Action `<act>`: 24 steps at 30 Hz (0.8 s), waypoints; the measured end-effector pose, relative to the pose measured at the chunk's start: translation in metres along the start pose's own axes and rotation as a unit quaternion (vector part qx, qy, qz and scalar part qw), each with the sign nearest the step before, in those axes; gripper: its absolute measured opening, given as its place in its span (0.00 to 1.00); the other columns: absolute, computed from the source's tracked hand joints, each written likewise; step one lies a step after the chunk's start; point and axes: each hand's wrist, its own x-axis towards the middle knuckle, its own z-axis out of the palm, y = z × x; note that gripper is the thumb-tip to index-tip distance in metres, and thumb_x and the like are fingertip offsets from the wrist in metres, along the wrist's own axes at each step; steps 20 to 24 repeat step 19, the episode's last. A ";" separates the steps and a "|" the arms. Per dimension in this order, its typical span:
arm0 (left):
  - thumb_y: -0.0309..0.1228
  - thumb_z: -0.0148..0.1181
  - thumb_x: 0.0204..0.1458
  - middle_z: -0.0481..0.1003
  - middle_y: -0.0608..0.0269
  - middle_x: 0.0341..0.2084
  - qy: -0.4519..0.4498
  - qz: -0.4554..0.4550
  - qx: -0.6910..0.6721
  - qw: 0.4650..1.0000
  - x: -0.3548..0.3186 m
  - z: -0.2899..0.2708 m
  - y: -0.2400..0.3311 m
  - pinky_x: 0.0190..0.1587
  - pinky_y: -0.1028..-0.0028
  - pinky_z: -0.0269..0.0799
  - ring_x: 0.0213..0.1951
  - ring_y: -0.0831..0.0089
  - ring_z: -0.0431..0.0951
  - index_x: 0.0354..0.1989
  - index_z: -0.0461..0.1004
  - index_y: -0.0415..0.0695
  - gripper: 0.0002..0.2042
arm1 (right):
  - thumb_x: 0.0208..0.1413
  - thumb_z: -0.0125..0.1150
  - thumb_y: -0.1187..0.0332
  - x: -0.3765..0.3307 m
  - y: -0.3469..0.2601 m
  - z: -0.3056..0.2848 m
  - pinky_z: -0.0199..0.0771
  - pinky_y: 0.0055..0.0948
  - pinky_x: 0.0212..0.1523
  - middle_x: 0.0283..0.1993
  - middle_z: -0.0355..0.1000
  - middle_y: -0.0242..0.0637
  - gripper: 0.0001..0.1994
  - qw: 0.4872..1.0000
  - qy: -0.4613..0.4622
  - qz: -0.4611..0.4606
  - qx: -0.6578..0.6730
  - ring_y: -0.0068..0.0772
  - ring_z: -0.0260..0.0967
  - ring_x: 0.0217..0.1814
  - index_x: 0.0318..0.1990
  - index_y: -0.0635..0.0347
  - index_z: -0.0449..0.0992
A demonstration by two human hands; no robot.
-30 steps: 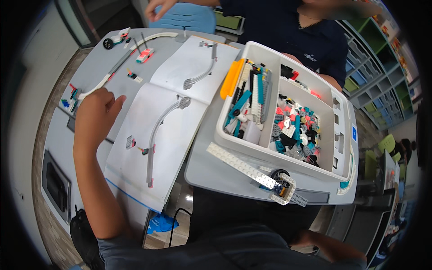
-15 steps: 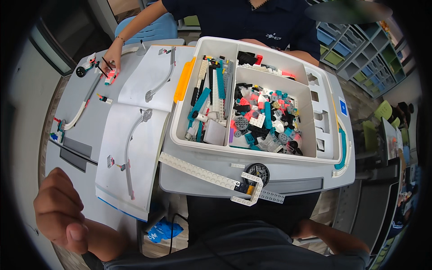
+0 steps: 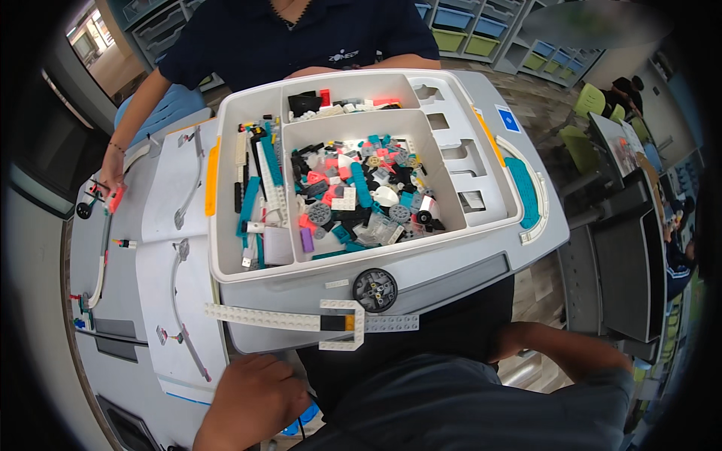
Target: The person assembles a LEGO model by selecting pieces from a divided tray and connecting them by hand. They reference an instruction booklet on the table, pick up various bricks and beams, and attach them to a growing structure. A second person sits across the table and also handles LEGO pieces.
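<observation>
My left hand (image 3: 256, 398) is at the table's near edge, below the open instruction booklet (image 3: 192, 293). Its fingers are curled in and nothing shows in them. Off to the right, my right hand (image 3: 513, 342) rests against my dark-clothed leg, its fingers mostly hidden. Nearest to my left hand on the table lies a long white beam assembly (image 3: 263, 317) with a white bracket and a grey plate (image 3: 391, 323) at its right end. A black wheel (image 3: 375, 290) touches or nearly touches the bracket, and a small white plate (image 3: 337, 284) lies beside it.
A white divided bin (image 3: 248, 274) full of building bricks takes up the table's middle. Across from me, another person's hand (image 3: 113, 169) holds a red and black brick piece. A curved white and teal track (image 3: 526, 197) lies right of the bin; another track (image 3: 99, 274) is far left.
My left hand has come down and right, from raised at the left to the table's near edge. The view has turned, so the table things sit farther left. The other person's hand lifts the brick piece.
</observation>
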 end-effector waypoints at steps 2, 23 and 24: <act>0.32 0.71 0.47 0.72 0.65 0.18 -0.031 0.003 -0.018 0.999 0.006 0.026 -0.003 0.32 0.60 0.75 0.26 0.57 0.78 0.17 0.74 0.47 0.12 | 0.63 0.54 0.35 -0.025 -0.016 -0.018 0.79 0.47 0.51 0.42 0.83 0.48 0.29 0.999 0.028 -0.015 0.007 0.55 0.80 0.47 0.41 0.51 0.88; 0.35 0.63 0.52 0.82 0.62 0.37 -0.280 -0.067 0.092 0.953 -0.004 0.141 0.005 0.53 0.64 0.65 0.45 0.65 0.79 0.33 0.87 0.45 0.09 | 0.37 0.73 0.68 -0.227 -0.162 -0.222 0.60 0.46 0.37 0.28 0.68 0.42 0.16 0.859 0.447 -0.210 -0.132 0.56 0.65 0.34 0.23 0.57 0.66; 0.35 0.63 0.52 0.82 0.62 0.37 -0.280 -0.067 0.092 0.953 -0.004 0.141 0.005 0.53 0.64 0.65 0.45 0.65 0.79 0.33 0.87 0.45 0.09 | 0.37 0.73 0.68 -0.227 -0.162 -0.222 0.60 0.46 0.37 0.28 0.68 0.42 0.16 0.859 0.447 -0.210 -0.132 0.56 0.65 0.34 0.23 0.57 0.66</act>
